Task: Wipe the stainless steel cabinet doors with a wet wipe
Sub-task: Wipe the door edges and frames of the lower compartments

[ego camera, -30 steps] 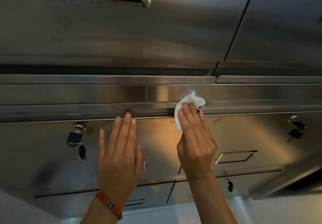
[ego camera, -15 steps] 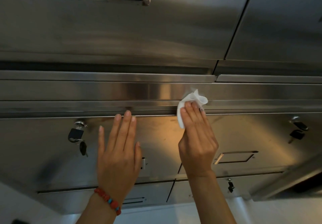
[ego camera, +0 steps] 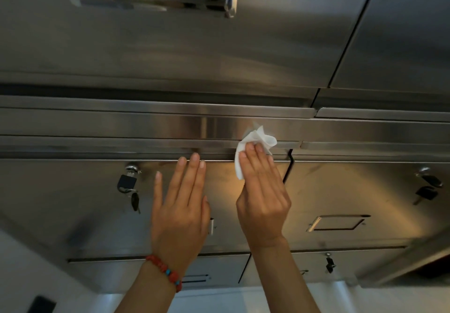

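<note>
Wipe [ego camera: 253, 142] lies bunched under the right hand's [ego camera: 263, 205] straight fingers [ego camera: 255, 159], pressed flat against the top edge of the cabinet door [ego camera: 85, 203]; its crumpled end sticks out above the fingertips onto the steel rail [ego camera: 146, 124]. Left hand [ego camera: 180, 215] rests flat on the same door, fingers straight and spread. A padlock [ego camera: 125, 182] with keys hangs left of it.

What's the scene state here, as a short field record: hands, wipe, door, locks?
left hand: flat on door, fingers straight, holds nothing
right hand: presses wipe against door's top edge, fingers straight
wipe: white, crumpled, partly under fingers, bunched above them
door: stainless, closed
padlock: on the door left of left hand, keys hanging
bracelet: red beads, left wrist
</note>
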Demonstrator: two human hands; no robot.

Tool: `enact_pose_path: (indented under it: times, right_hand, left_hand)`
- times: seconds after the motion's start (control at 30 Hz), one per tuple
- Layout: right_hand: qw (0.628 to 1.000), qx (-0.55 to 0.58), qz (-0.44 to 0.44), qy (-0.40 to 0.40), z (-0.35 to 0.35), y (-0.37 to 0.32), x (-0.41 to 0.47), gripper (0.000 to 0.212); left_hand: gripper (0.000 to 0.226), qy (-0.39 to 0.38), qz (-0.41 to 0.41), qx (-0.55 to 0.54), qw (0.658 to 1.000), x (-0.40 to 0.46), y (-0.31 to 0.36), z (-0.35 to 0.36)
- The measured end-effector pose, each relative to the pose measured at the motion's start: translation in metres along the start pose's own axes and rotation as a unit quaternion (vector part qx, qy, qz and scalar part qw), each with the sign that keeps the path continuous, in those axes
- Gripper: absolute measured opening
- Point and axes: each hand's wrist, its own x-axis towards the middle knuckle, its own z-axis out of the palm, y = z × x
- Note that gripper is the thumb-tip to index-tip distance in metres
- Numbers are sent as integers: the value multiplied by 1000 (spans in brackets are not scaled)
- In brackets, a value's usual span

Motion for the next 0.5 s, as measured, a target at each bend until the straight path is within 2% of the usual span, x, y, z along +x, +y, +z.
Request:
enact_pose_path:
  times: [0.2,0.37,0.5]
  right_hand:
    - [998,-41,46,16,-3,2,0,26]
    - [1000,-10,6,-9,6,-18,2,30]
    - [1000,-26,3,-17,0,-9,3,36]
  left_hand:
    - [47,-6,5,-5,1000,1,-2,-4]
    - [48,-12,1,-15,1000,1,-2,-4]
    - [48,-12,2,-21,1000,0,-3,-4]
